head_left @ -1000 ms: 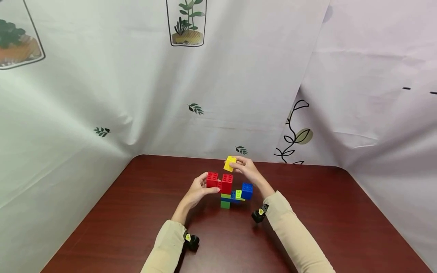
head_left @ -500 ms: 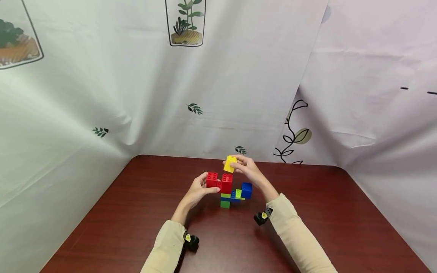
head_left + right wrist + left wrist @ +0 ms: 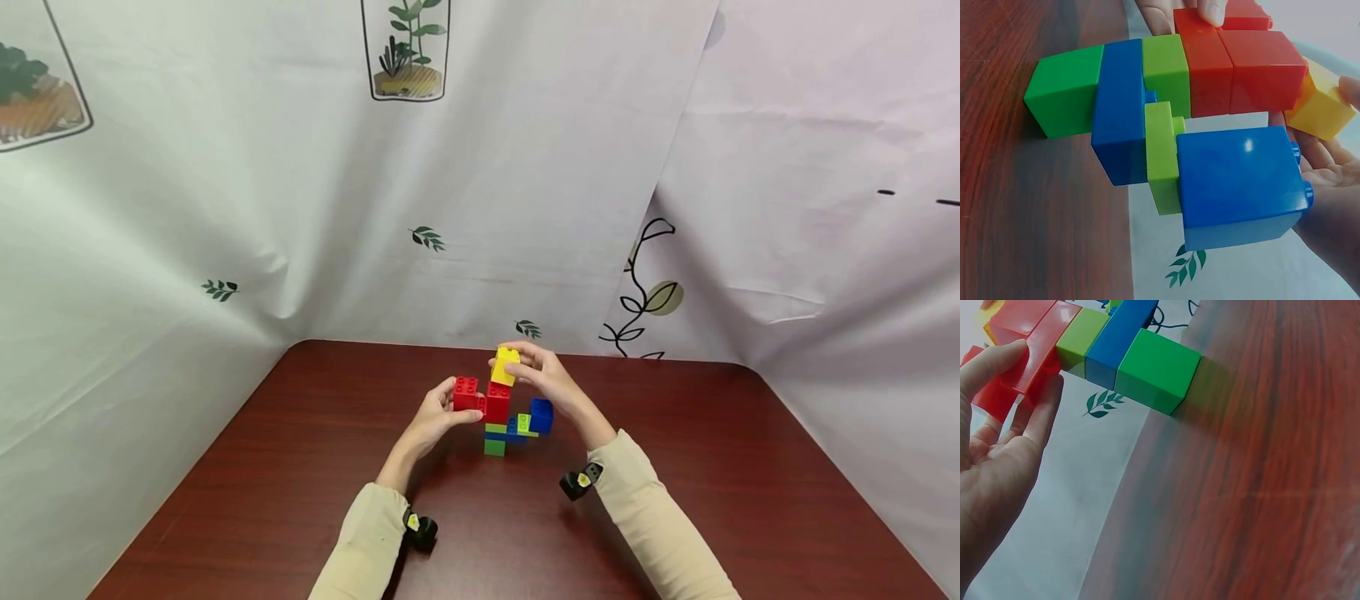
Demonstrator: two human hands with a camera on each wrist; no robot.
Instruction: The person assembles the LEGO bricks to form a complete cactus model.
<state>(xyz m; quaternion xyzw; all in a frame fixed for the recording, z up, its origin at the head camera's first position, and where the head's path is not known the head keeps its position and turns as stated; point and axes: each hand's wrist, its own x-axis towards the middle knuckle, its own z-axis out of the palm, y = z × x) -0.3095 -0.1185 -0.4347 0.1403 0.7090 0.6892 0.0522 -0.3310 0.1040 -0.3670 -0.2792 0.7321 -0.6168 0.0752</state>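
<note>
A stack of toy building blocks stands on the table, with a green block at its foot. Above that come a blue block, a lime block and red blocks. To the right, a large blue block sits on a thin lime piece. My left hand grips the red part at the left, thumb in front. My right hand pinches a yellow block at the top of the tall red block. It looks tilted against the studs in the right wrist view.
The dark red-brown table reaches back to a pale printed curtain, which also runs along both sides. A black wrist camera is strapped at the left sleeve, another wrist camera at the right.
The yellow block, pinched in my right hand, has come down from above the stack onto the top of the red block. My left hand keeps its grip on the red part.
</note>
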